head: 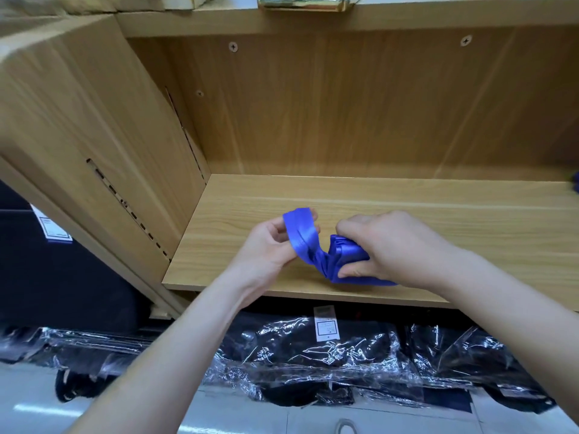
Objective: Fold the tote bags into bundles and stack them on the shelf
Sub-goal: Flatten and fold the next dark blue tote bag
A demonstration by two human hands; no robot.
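**Slippery, limp roll: keep hold of the roll itself**

Nearest you, below the shelf edge, clear plastic packets (313,355) hold dark goods. Your left hand (269,249) pinches the loose band (302,233) of the glossy blue fabric tote bag (344,261), which lies on the pale wooden shelf (438,214). The fingers of your right hand (398,245) curl round its rolled body. It looks light, soft and slick. A blue scrap (576,184) shows at far right.

Both forearms fwd, L hand (270,245) pinching, R hand (398,245) curled, palm down

Wrapped stock down low.
Plastic-wrapped black packages (313,355) lay on the pale floor (94,411); a gold-edged box (302,4) sat overhead.
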